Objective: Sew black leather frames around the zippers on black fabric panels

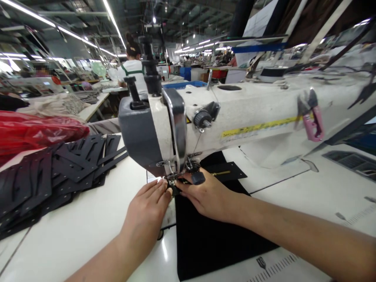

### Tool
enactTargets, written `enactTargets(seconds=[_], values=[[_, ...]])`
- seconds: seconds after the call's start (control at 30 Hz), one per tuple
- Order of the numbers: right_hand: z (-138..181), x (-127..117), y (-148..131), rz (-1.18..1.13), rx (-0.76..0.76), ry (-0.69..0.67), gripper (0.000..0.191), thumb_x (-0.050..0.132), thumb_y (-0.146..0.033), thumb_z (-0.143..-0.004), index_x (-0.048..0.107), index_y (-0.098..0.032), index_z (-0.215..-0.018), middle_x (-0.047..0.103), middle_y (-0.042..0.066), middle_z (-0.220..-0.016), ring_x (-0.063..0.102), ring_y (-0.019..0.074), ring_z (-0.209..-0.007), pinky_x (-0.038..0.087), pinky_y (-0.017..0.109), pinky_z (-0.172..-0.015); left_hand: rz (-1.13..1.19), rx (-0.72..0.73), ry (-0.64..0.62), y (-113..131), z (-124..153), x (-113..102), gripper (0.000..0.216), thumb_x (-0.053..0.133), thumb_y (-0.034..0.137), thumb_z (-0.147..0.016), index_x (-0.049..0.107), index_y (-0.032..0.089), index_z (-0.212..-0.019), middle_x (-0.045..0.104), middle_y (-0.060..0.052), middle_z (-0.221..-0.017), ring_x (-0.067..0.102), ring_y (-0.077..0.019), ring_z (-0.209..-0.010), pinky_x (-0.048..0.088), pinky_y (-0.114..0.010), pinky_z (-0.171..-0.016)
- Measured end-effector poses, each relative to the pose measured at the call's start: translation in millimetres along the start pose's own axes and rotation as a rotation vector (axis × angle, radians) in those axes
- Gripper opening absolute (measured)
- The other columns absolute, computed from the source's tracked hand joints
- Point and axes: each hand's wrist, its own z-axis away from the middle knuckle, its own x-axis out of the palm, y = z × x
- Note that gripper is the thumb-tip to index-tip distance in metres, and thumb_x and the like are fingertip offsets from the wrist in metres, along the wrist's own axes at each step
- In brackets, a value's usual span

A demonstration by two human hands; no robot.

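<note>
A white and grey sewing machine (141,133) stands over a black fabric panel (211,243) with a dark strip (232,171) lying across it; a yellow zipper-like line (221,172) shows on the strip. My left hand (148,203) lies to the left of the presser foot (172,181), its fingers stretched out and the fingertips at the dark material's edge. From the right, my right hand (208,194) rests flat on the black material, thumb pointing at the foot. Part of its fingers is hidden behind the machine's parts. Both hands touch the work close to the needle.
A pile of dark cut pieces (67,168) with slots and holes covers the table's left side. Behind it lies red plastic wrapping (38,131). Pink-handled snips (314,123) hang on the machine arm. A person (133,66) in white sits ahead; a ruler scale (279,268) marks the front edge.
</note>
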Motion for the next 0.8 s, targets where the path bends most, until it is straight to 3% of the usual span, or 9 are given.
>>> enactTargets(seconds=[0.23,0.4,0.8], values=[[-2.5,3.6,3.0,0.000,-0.033,0.084,0.017,0.045,-0.010,-0.083,0.061,-0.015,-0.080,0.063,0.009,-0.087,0.056,0.0241,-0.093,0.043,0.037,-0.079,0.015,-0.015,0.021,-1.5,-3.1,0.8,0.026,0.035,0.009,-0.089,0.061,0.008,-0.090,0.067,-0.015,-0.095,0.064,-0.0239,-0.090,0.052,-0.041,-0.083],[-5.5,3.2,1.6,0.028,-0.041,0.123,0.014,0.047,-0.009,-0.082,0.059,-0.014,-0.076,0.064,0.011,-0.095,0.058,0.0239,-0.087,0.043,0.035,-0.074,0.023,-0.058,-0.006,-1.3,-3.9,-0.7,0.022,0.040,0.006,-0.086,0.061,0.009,-0.089,0.066,-0.015,-0.096,0.063,-0.0243,-0.091,0.051,-0.041,-0.084],[-4.9,10.5,1.5,0.024,-0.042,0.210,0.014,0.046,-0.008,-0.082,0.058,-0.015,-0.083,0.064,0.011,-0.093,0.058,0.0230,-0.083,0.044,0.037,-0.078,0.054,-0.122,0.028,-3.9,-1.5,7.6,0.012,0.051,0.007,-0.082,0.061,0.012,-0.088,0.067,-0.011,-0.095,0.063,-0.0227,-0.091,0.050,-0.039,-0.086]])
